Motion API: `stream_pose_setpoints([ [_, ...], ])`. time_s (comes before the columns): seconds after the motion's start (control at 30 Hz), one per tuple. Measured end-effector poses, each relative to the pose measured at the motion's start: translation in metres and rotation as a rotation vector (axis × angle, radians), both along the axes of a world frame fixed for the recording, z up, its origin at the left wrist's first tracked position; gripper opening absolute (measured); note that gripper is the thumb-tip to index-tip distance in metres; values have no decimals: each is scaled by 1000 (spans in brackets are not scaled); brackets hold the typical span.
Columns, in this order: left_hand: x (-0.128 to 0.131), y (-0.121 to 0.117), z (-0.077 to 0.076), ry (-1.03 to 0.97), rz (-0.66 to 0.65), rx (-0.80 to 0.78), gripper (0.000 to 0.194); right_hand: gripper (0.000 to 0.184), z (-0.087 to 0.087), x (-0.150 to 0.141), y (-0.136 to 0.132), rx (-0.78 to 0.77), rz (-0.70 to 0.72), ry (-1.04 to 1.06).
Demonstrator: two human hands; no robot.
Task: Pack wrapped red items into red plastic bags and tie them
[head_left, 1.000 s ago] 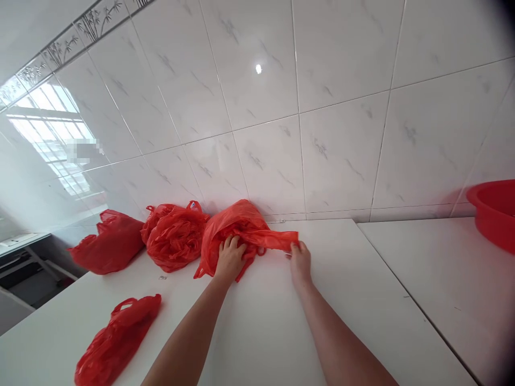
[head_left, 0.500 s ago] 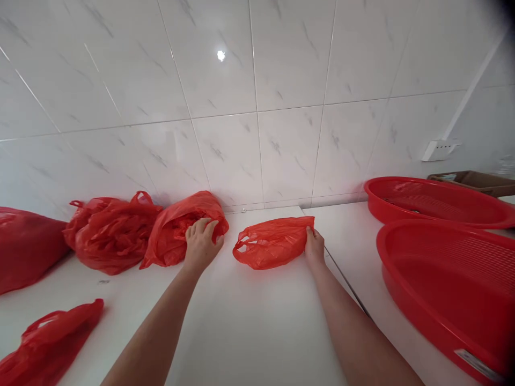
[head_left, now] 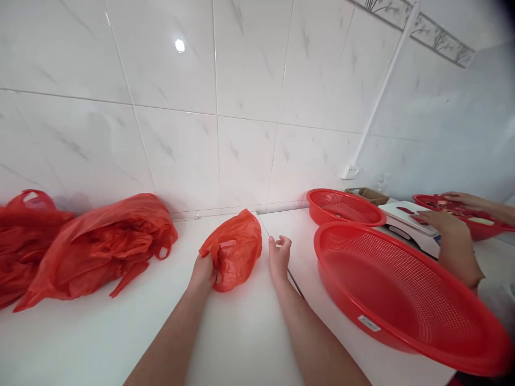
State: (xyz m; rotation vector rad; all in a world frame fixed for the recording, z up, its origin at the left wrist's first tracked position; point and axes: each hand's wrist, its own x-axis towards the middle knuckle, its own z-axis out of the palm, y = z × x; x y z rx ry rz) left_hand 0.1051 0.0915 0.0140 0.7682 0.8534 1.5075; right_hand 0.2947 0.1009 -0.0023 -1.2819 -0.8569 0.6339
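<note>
1. Bulging at far left: a red bag bundle (head_left: pixel 32 241), then a stuffed red carrier bag (head_left: pixel 151 212) lying on the white table (head_left: pixel 100 343), mouth open, crumpled film inside.
2. Left hand (head_left: pixel 203 272): gripping the single red carrier bag (head_left: pixel 241 249) near what look like its handles; fingertips partly hidden.
3. That bag sits between both hands, mid-table. Likely near weightless, limp, slippery, easily torn by a hard yank. Best holds, I'd judge: handle loops, plus the opposite end.
4. Right hand (head_left: pixel 279 260): just beside the bag, not touching; fingers curled, narrow gap to thumb, nothing seen in it.
5. Farther right: large red colander (head_left: pixel 374 284), smaller red colander (head_left: pixel 322 213), co-worker's hand (head_left: pixel 438 220) at a white scale (head_left: pixel 422 228).
6. Versus half a second ago: bag swapped from right hand to left, now bunched and puffed; view swung right, bringing the scale in.
</note>
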Motion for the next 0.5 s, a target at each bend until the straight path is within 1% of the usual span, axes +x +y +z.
stream_pose_setpoints([
  [0.03,3,2,-2,-38,34,1,25,46,1,-6,-5,-14,0,-36],
  [0.07,6,2,-4,-64,53,2,25,43,1,-14,-10,-31,32,-83],
  [0.1,7,2,-6,-80,57,3,26,41,1,-25,-15,-44,93,-136],
  [0.2,10,-4,-9,-94,-16,2,28,40,-1,-54,-26,-56,314,-275],
  [0.27,8,-7,-9,-128,-74,11,28,36,-3,-63,-26,-60,388,-310],
  [0.33,-1,-7,-7,-182,-62,39,26,25,-3,-59,-21,-72,409,-268],
  [0.37,-8,-5,-6,-204,-29,58,26,21,-3,-53,-17,-78,396,-219],
  [0.43,-25,0,-5,-192,87,83,25,19,-2,-33,-9,-95,318,-105],
  [0.5,-43,6,-6,-140,212,86,24,18,-1,-12,-3,-122,219,-24],
])
